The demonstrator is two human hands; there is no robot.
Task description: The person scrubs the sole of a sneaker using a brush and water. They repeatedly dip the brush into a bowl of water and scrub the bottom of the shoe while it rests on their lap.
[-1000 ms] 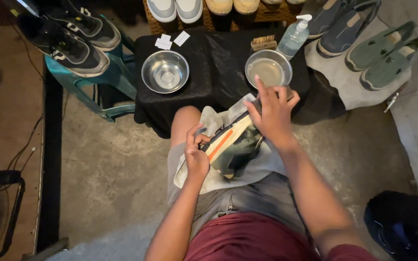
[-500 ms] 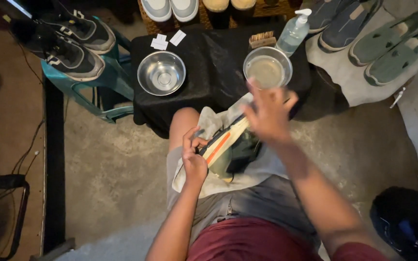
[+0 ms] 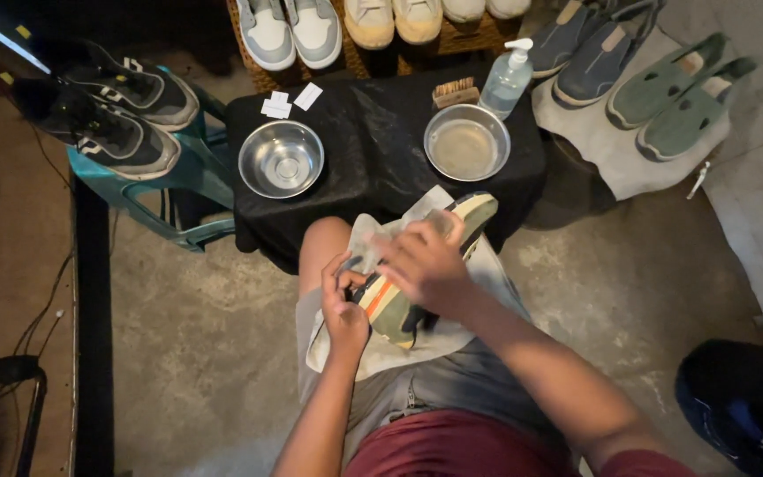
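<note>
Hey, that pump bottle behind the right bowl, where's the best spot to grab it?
Grip the pump bottle around its clear body, coming from the front right. The brush crowds its left side and the pump head is narrow; the body looks widest.

You are sitting in a dim room with a concrete floor (image 3: 187,353).
A black-covered table (image 3: 373,159) is standing before you, a teal chair (image 3: 178,181) is waiting left, pale cloth (image 3: 611,141) is lying right.

right hand (image 3: 426,265) motion-blurred, hiding shoe (image 3: 399,305) middle, top-row shoes (image 3: 395,18) cropped by edge
</note>
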